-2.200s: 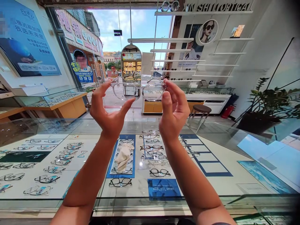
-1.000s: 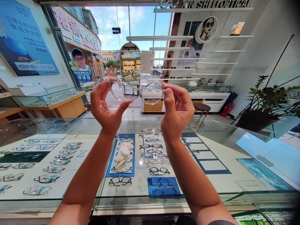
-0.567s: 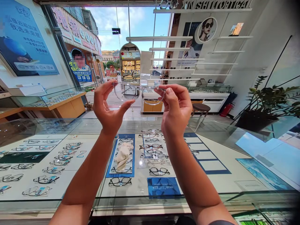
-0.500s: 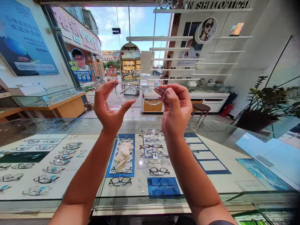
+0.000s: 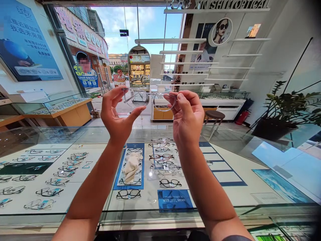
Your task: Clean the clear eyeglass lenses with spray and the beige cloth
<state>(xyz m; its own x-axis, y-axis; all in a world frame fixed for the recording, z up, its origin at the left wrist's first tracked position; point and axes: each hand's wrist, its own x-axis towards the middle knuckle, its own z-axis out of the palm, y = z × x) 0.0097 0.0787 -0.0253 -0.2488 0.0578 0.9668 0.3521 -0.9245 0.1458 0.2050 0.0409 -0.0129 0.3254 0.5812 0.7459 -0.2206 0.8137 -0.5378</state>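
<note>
Clear-framed glasses [image 5: 149,98]: held raised between left hand [image 5: 117,112] and right hand [image 5: 187,115], each pinching one end; cloth [image 5: 132,166] below, inside glass bench [image 5: 75,134].

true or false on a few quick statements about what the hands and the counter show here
1. Both hands hold one pair of clear-framed glasses up at the ends: left hand, right hand. True.
2. The glasses have a thick black frame. False: the frame is see-through.
3. A crumpled cloth lies in the glass display case below. True.
4. The right hand rests on the case's glass top. False: it is raised well above it.
5. A potted plant stands to the right. True.
</note>
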